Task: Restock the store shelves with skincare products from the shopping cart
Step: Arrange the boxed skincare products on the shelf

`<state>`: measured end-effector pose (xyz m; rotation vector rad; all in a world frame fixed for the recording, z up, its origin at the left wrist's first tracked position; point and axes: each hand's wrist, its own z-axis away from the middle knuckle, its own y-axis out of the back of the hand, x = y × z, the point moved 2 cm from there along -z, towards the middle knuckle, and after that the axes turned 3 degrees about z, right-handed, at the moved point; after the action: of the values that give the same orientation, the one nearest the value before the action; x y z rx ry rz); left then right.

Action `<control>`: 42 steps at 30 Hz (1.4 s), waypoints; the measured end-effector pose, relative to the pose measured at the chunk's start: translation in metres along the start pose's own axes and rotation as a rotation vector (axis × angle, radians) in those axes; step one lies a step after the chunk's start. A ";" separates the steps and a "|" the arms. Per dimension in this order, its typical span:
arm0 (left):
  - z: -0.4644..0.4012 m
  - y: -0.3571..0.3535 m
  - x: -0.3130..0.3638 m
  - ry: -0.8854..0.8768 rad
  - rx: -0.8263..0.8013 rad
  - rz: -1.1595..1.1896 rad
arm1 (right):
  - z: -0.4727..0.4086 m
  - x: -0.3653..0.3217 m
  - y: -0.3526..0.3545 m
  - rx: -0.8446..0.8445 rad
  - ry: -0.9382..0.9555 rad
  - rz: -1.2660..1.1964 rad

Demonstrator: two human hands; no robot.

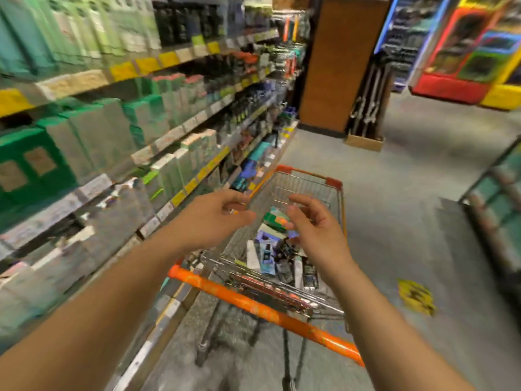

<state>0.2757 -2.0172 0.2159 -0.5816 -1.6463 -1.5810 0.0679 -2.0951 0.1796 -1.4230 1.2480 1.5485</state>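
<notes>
Left hand and right hand over the cart, fingers loosely curled, holding nothing; boxes and tubes heaped in its basket; stocked shelves just left; orange handle nearest.

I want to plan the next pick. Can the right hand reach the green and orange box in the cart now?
Probably yes. The right hand hovers empty beside the green and orange box, and the cart is open on top.

cart basket: shiny wire metal
cart handle: glossy orange plastic
pillar: looked like matt wood
floor: dull, speckled
</notes>
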 end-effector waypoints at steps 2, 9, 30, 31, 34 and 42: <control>-0.017 -0.013 -0.002 0.008 -0.038 0.012 | -0.002 0.014 0.012 0.044 -0.051 0.000; -0.086 -0.043 -0.023 0.071 -0.186 0.128 | -0.026 0.054 0.040 0.090 -0.248 0.021; -0.285 -0.164 -0.086 0.159 -0.611 0.643 | -0.191 0.233 0.036 0.249 -0.715 0.086; -0.293 -0.170 -0.090 0.263 -0.553 0.565 | -0.200 0.250 0.035 0.264 -0.733 0.083; -0.316 -0.196 -0.114 0.362 -0.450 0.363 | -0.223 0.308 0.028 0.329 -0.781 0.113; -0.349 -0.253 -0.162 0.500 -0.452 0.213 | -0.262 0.427 0.008 0.491 -0.832 0.146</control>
<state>0.2531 -2.3607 -0.0902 -0.5115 -0.8374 -1.7667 0.0734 -2.3958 -0.2212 -0.3065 1.0893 1.5306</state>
